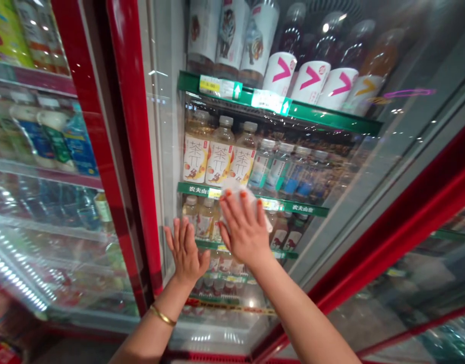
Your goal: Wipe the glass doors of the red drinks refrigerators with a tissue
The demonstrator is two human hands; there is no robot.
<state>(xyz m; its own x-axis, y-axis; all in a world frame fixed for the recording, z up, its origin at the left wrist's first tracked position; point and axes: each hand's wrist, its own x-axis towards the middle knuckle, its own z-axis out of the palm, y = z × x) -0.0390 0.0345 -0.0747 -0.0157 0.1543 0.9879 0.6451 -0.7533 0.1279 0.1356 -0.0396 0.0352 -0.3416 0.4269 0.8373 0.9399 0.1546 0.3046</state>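
Note:
My right hand (247, 232) lies flat on a white wiping cloth or tissue (235, 187), pressing it against the glass door (166, 121) of a drinks fridge. The cloth shows past the fingertips and beside the little finger; the palm hides the rest. Lower and to the left, my left hand (186, 255) has its fingers spread, at or very near the glass, with nothing in it. A gold bangle (163, 316) circles that wrist. Behind the glass stand rows of bottles, among them tea bottles (219, 159) with white labels.
Red frame posts (131, 126) run along the door's left side, and another red frame (391, 212) slants on the right. Farther left is a neighbouring fridge with drinks, such as blue-labelled bottles (78, 141). Green shelf edges (331, 119) carry price tags.

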